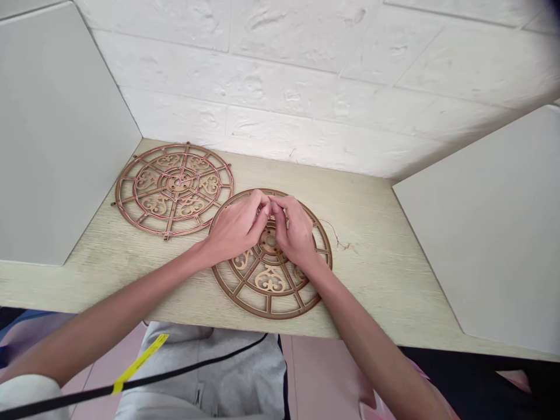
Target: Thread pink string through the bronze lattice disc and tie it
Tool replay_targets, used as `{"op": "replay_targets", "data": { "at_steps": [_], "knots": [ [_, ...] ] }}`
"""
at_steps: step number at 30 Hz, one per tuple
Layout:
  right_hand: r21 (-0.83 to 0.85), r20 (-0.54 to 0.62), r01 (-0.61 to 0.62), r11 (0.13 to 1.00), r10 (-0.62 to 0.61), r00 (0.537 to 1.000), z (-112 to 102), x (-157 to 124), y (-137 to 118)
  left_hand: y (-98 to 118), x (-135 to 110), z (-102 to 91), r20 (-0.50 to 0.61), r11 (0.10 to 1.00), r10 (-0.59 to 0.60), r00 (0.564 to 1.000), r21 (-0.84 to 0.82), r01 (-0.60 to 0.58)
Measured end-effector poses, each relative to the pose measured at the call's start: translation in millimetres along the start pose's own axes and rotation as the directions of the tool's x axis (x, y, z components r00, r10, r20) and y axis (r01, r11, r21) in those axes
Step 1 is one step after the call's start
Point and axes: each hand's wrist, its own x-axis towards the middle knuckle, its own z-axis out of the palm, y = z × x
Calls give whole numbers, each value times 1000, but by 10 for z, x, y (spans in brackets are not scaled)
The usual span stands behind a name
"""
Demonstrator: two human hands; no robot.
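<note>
Over the upper part of a round, bronze-coloured openwork panel [269, 299], my left hand [245, 224] and my right hand [294, 228] meet at their fingertips. Both are closed in a pinch on a thin reddish wire, mostly hidden by the fingers. A loose end of the wire [336, 236] trails onto the table past the panel's right edge. Flat on the table, the panel has a ring-shaped hub, spokes and scroll-shaped ornaments. My hands and wrists cover parts of its upper half.
A second round panel [170, 217] lies at the back left, with reddish wire running along its rings and small tabs on its rim. Grey boards stand at the left [56, 140] and right [485, 233] of the pale wooden table [363, 291]. A white brick-patterned wall [280, 87] closes the back.
</note>
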Motion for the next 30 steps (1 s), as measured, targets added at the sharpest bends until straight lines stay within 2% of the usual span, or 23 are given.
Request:
{"op": "replay_targets", "data": {
  "at_steps": [6, 13, 15, 17, 21, 24, 27, 30],
  "knots": [
    [-16, -8, 6, 1000, -7, 1000, -2, 12, -19, -5, 11, 3, -16, 998, 27, 1000, -57, -28],
    [15, -18, -4, 1000, 4, 1000, -5, 4, 5, -7, 3, -14, -10, 992, -2, 1000, -124, 1],
    [56, -14, -46, 997, 47, 999, -13, 12, -6, -16, 2, -22, 2, 988, -25, 1000, -153, 25],
    [138, 10, -143, 980, 143, 990, -32, 36, -27, -29, 6, -30, 13, 983, -41, 999, -177, 43],
    [364, 101, -381, 850, 370, 923, -90, 109, -44, -58, 20, -37, 36, 973, -8, 999, -229, 16],
    [489, 139, -479, 729, 476, 868, -129, 149, -8, -67, 26, -38, 34, 968, 9, 999, -251, -1],
    [555, 185, -530, 641, 526, 830, -147, 161, 27, -70, 32, -32, 17, 969, 7, 1000, -248, -3],
    [581, 243, -550, 600, 518, 820, -143, 159, 30, -75, 42, -19, -17, 971, 16, 1000, -240, -20]
  ]
}}
